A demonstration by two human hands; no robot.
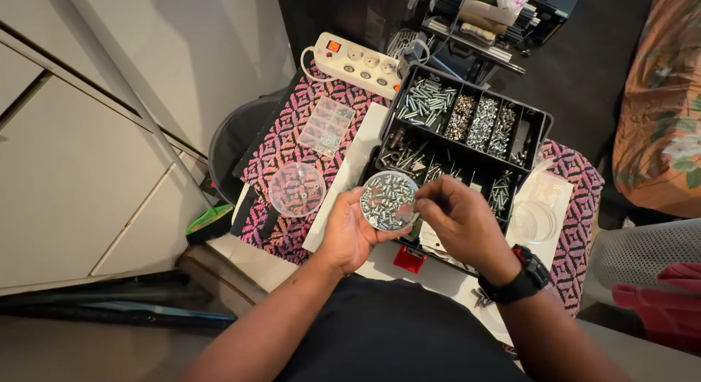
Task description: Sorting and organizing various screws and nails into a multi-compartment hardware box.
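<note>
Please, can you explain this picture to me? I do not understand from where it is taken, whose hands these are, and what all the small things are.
The one picture comes from a camera on a person's head, looking down at their own hands. The left hand holds a round clear dish full of small metal screws. The right hand, with a black watch on the wrist, pinches at the dish's edge; whether it holds a screw I cannot tell. Behind lies an open black box with compartments of screws and nuts. To the left, on a pink patterned cloth, lie a clear round lid and a small clear case. A white power strip sits further back.
</note>
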